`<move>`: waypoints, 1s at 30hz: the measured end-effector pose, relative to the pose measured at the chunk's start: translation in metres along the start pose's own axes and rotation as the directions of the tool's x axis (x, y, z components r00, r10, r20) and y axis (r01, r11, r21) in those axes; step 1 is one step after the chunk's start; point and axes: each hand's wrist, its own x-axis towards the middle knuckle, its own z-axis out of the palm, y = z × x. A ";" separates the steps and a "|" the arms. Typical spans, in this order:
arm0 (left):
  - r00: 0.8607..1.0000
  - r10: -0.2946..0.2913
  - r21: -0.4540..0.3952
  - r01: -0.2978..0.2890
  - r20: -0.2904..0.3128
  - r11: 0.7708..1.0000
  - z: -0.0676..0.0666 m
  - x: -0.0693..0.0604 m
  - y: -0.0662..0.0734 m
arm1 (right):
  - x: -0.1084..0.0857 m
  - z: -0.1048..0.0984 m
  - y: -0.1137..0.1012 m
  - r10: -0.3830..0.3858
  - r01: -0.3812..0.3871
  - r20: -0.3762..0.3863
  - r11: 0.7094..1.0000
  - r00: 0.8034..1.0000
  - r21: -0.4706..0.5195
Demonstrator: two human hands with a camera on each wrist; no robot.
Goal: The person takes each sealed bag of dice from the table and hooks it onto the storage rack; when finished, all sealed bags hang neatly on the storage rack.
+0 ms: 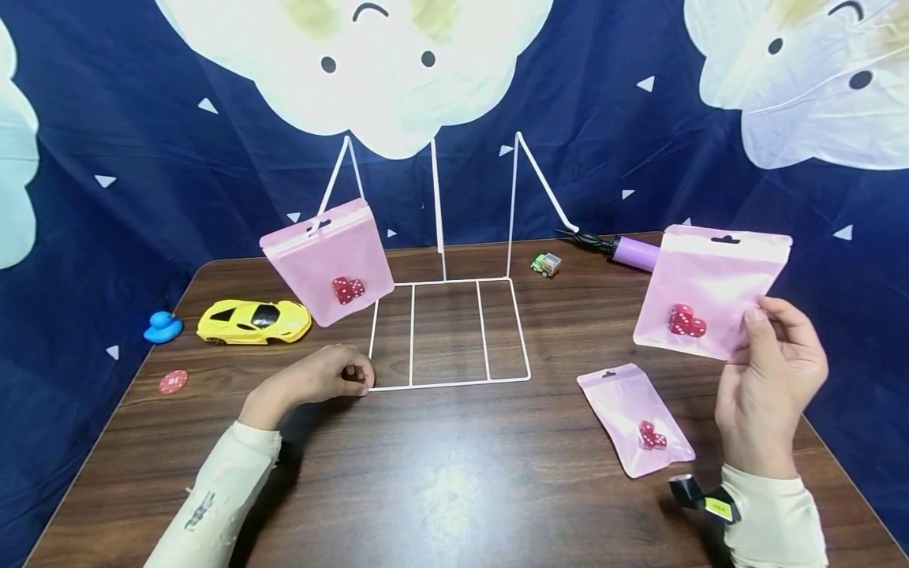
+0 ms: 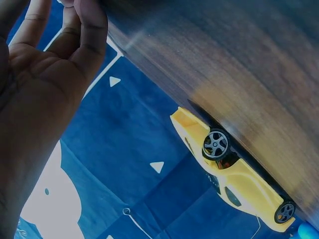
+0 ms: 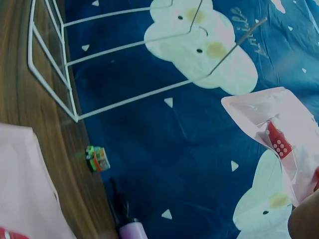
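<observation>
Across the wood-grain table (image 1: 355, 489), a person's right hand (image 1: 772, 375) is gripping a pink zip-lock pouch (image 1: 699, 272) by its lower right corner, the thumb lying over the front. The pouch is staying clear of the tabletop, its hang-hole edge pointing up, and red dice (image 1: 685, 321) are showing in its lower part. The left hand (image 1: 319, 377) is pinching the near left corner of the white wire display rack (image 1: 461, 383), finger and thumb closing on the frame.

On the rack's left hook a hanging pouch (image 1: 323, 264), also pink, is dangling by its slot at a tilt, with red dice inside it too. A third, flat-lying pouch (image 1: 621, 398) is resting on the wood below the raised one, its dice nearest the person.

Left of the rack a yellow toy sports car (image 1: 248, 322) is sitting just beside a blue rubber duck (image 1: 163, 327), and a red poker chip (image 1: 173, 382) is lying nearer the person. Behind, a small toy truck (image 1: 545, 264) is standing near a purple-handled tool (image 1: 634, 253), whose right end the raised pouch is hiding.
</observation>
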 end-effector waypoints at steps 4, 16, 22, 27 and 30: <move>1.000 0.008 0.002 -0.008 -0.006 1.000 0.000 0.000 0.000 | -0.004 0.007 -0.001 -0.002 0.002 0.009 1.000 1.000 0.001; 1.000 0.023 0.002 -0.023 -0.008 1.000 -0.001 -0.001 0.000 | -0.013 0.021 0.000 0.046 -0.050 0.048 0.995 0.998 0.085; 1.000 0.012 -0.016 -0.012 0.005 1.000 0.000 -0.001 0.000 | -0.020 0.026 0.002 0.050 -0.056 0.080 0.996 0.996 0.072; 1.000 0.022 -0.028 -0.022 0.004 0.999 0.001 0.000 -0.001 | -0.026 0.031 0.003 0.063 -0.071 0.089 0.993 0.994 0.092; 1.000 0.017 -0.028 -0.017 0.004 0.999 0.001 0.000 -0.001 | -0.029 0.034 0.003 0.068 -0.079 0.099 0.991 0.993 0.106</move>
